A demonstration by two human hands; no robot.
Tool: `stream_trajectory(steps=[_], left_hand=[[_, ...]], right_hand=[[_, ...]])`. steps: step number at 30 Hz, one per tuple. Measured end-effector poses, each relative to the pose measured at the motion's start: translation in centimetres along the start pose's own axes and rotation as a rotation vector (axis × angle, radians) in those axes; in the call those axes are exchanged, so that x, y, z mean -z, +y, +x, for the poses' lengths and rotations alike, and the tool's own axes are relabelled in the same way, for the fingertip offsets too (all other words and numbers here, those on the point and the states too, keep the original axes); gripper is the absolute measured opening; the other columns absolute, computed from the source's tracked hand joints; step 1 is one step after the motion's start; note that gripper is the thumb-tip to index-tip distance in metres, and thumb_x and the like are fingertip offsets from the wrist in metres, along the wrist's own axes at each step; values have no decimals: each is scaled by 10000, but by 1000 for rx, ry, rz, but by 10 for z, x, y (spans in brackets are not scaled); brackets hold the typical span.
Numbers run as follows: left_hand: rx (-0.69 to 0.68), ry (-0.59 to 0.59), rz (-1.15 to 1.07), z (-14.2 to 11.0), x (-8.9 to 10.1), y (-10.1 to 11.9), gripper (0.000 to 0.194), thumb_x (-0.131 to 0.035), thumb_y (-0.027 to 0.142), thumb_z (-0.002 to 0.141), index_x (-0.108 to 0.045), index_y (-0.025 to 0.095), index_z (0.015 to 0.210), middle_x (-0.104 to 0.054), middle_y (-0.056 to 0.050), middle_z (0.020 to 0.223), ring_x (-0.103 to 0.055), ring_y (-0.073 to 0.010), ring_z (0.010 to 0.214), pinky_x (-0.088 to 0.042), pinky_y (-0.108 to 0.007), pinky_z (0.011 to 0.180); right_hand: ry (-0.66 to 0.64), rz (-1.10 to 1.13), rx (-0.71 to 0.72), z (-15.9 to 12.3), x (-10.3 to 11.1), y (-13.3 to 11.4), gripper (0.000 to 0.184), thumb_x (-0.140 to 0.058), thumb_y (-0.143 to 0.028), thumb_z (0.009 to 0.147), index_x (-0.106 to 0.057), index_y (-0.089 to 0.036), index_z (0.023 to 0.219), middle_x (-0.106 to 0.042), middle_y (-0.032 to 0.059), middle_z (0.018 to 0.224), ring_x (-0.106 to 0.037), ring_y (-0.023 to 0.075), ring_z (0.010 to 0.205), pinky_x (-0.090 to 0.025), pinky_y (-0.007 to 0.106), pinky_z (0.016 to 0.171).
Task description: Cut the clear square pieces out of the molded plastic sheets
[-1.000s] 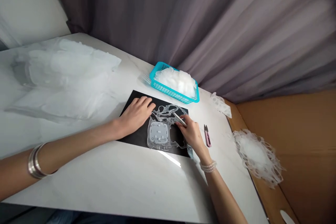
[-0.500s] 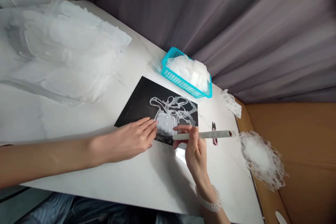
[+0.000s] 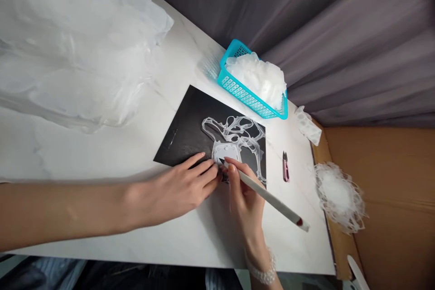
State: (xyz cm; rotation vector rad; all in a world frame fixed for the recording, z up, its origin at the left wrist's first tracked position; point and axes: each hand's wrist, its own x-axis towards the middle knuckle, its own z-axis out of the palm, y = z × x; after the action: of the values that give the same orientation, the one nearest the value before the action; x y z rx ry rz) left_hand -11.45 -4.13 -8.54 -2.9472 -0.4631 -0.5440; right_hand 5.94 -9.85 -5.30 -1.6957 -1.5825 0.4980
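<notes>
On a black mat (image 3: 180,122) lies a translucent white sheet piece (image 3: 226,150) with a rounded square body and a web of looping strips (image 3: 238,129). My left hand (image 3: 190,183) lies with fingers extended, their tips on the mat and at the left edge of the square part. My right hand (image 3: 246,192) is closed round a long, pale, pen-like tool (image 3: 272,201) with a dark pointed tip and a red mark near its back end. That tip meets the square part close to my left fingertips. Part of the square's lower edge is hidden by my fingers.
Behind the mat stands a blue basket (image 3: 249,97) full of translucent white pieces. A large heap of clear plastic (image 3: 74,50) covers the left. To the right are small thread snips (image 3: 286,167), a white scrap (image 3: 308,126) and a lacy bundle (image 3: 340,195) at the cardboard box (image 3: 390,176).
My right hand has swung the tool from nearly level to slanting, its tip now on the square part. My left fingers have shifted slightly toward its lower edge. The view has moved a little.
</notes>
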Motion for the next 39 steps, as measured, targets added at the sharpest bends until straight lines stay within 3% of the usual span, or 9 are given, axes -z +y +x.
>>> stream_trajectory(steps=[7,10,18,22,28,31,34,39], left_hand=[[-49,-6,1,-3,-3,-30,401,-439,272,991,-594,39,1277,-589,-182,1357,-481,-321,1317,-379,-474,1099],[-56,-8,6,-2,-2,-30,403,-403,295,1007,-606,52,1258,-609,-182,1332,-517,-317,1281,-403,-478,1072],[-16,52,-27,-2,-5,-28,288,-581,307,921,-658,143,1145,-663,-140,1274,-561,-270,1249,-372,-438,1098],[21,29,-95,-3,-2,-27,243,-575,236,911,-655,193,1136,-654,-99,1303,-532,-252,1287,-348,-432,1118],[94,4,-182,-5,1,-26,344,-585,185,891,-621,261,1224,-609,-49,1376,-477,-237,1344,-336,-424,1133],[84,-9,-191,-5,2,-27,341,-565,179,905,-617,259,1232,-619,-48,1363,-480,-229,1339,-328,-418,1137],[57,-36,-168,-3,2,-29,308,-530,170,928,-624,241,1212,-643,-56,1324,-498,-225,1314,-324,-418,1133],[47,5,-176,-1,-1,-31,264,-542,261,945,-631,228,1191,-656,-73,1277,-516,-247,1281,-356,-417,1094]], right_hand=[[-17,-151,111,2,-6,-7,184,-504,-128,968,-660,-167,1057,-673,39,874,-654,132,782,-533,267,714],[12,-221,154,4,-9,-9,178,-506,-110,958,-663,-154,1030,-689,50,860,-665,139,764,-546,262,685],[56,-391,259,8,-18,-10,170,-524,-94,940,-664,-139,1026,-697,65,837,-666,142,716,-561,259,656],[45,-427,244,6,-18,-13,166,-514,-113,945,-656,-168,1010,-687,58,828,-656,155,716,-555,285,659],[-26,-427,216,-14,-9,-19,220,-499,-54,923,-637,-181,1038,-680,73,907,-675,162,815,-563,293,721],[-24,-419,251,-19,-7,-13,266,-498,-33,913,-635,-185,1082,-681,84,961,-679,175,880,-564,299,743],[-7,-426,314,-16,-9,-4,314,-512,-37,904,-635,-209,1136,-675,62,932,-664,170,825,-561,294,709],[45,-455,325,-14,-13,3,368,-515,-61,914,-619,-244,1217,-685,63,970,-662,183,846,-568,308,723]])
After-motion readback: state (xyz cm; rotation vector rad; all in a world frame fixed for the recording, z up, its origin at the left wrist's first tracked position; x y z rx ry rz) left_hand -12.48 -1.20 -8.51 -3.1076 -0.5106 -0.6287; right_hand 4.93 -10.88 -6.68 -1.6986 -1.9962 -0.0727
